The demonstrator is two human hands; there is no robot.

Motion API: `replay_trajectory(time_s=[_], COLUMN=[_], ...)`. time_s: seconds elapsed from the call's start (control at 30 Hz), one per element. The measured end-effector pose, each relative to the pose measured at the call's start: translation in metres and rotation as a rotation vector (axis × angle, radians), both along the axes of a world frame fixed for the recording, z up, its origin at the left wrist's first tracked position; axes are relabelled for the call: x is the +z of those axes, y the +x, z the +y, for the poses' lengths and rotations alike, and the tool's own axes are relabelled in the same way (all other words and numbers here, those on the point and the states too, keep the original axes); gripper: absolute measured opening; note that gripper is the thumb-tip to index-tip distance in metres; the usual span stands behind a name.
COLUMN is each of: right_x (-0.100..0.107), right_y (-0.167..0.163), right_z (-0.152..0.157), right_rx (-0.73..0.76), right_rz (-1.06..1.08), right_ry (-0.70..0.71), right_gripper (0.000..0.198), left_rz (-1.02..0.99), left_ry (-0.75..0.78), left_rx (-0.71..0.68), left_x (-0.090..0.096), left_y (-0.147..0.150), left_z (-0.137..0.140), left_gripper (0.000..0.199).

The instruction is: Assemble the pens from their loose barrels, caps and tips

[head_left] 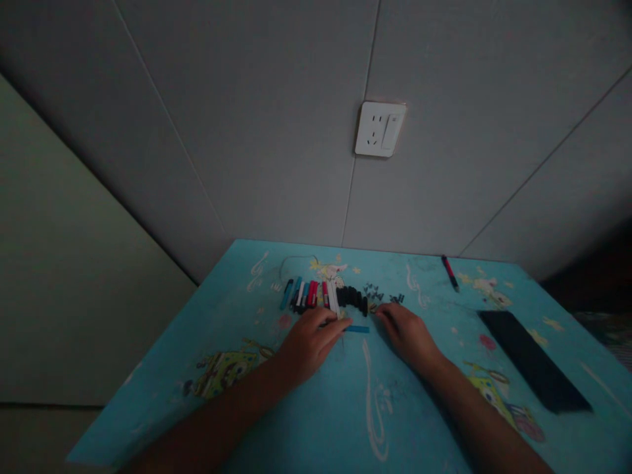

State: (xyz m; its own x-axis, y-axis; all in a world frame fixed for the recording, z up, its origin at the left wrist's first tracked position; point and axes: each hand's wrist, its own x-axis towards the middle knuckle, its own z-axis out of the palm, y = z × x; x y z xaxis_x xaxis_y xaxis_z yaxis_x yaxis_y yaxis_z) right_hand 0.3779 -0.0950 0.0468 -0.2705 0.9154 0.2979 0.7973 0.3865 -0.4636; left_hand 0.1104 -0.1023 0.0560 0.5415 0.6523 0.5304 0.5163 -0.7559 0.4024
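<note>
My left hand (313, 339) is closed, its thumb and fingers around one end of a blue pen barrel (357, 328) that sticks out to the right, low over the table. Just beyond it lies a row of pen barrels (312, 293) in blue, red, white and black. Several black pen caps (353, 297) continue that row to the right. My right hand (407, 329) has its fingertips pinched together beside some tiny yellowish pieces (372, 307); whatever is between them is too small to tell. Small dark parts (372, 291) lie scattered behind the caps, with a few more (397, 298) above my right hand.
The light blue table (316, 421) with cartoon prints stands against a grey panelled wall (276, 131). A red and black pen (449, 273) lies at the back right. A dark rectangular case or cloth (533, 361) rests on the right. A white socket (380, 129) is on the wall.
</note>
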Motion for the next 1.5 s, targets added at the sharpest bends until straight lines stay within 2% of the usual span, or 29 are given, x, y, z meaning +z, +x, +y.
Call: replay_trajectory(time_s=[0.17, 0.33, 0.53, 0.63, 0.73, 0.87, 1.03, 1.3, 1.43, 1.5], right_x=[0.0, 0.0, -0.002, -0.001, 0.006, 0.02, 0.027, 0.021, 0.018, 0.021], right_y=[0.008, 0.01, 0.009, 0.009, 0.004, -0.013, -0.039, -0.05, -0.049, -0.049], right_z=[0.002, 0.001, 0.001, 0.0, -0.004, -0.018, -0.035, -0.039, -0.038, -0.039], right_rx=[-0.125, -0.228, -0.262, -0.258, -0.175, 0.086, 0.32, 0.368, 0.381, 0.338], right_rz=[-0.095, -0.239, -0.34, -0.315, -0.174, 0.06, 0.096, 0.104, 0.132, 0.219], right_ry=[0.005, 0.01, 0.025, 0.052, 0.087, 0.101, 0.036, -0.011, 0.013, -0.023], right_gripper=[0.021, 0.019, 0.023, 0.024, 0.025, 0.023, 0.024, 0.017, 0.014, 0.012], left_rz=[0.052, 0.077, 0.11, 0.129, 0.135, 0.122, 0.081, 0.05, 0.008, -0.027], left_ry=[-0.015, -0.057, -0.036, -0.039, -0.05, -0.044, -0.005, 0.083, 0.12, 0.124], left_rx=[-0.024, -0.022, -0.046, -0.059, -0.061, -0.054, -0.051, -0.143, -0.174, -0.163], left_x=[-0.003, -0.001, 0.0, 0.0, 0.0, 0.0, -0.001, 0.003, 0.003, 0.003], left_y=[0.001, 0.004, 0.004, 0.004, 0.004, 0.005, 0.005, 0.006, 0.006, 0.004], left_z=[0.0, -0.002, 0.0, 0.0, -0.001, -0.002, -0.002, -0.007, -0.01, -0.01], left_gripper=[0.036, 0.013, 0.009, 0.01, 0.011, 0.011, 0.01, 0.013, 0.031, 0.037])
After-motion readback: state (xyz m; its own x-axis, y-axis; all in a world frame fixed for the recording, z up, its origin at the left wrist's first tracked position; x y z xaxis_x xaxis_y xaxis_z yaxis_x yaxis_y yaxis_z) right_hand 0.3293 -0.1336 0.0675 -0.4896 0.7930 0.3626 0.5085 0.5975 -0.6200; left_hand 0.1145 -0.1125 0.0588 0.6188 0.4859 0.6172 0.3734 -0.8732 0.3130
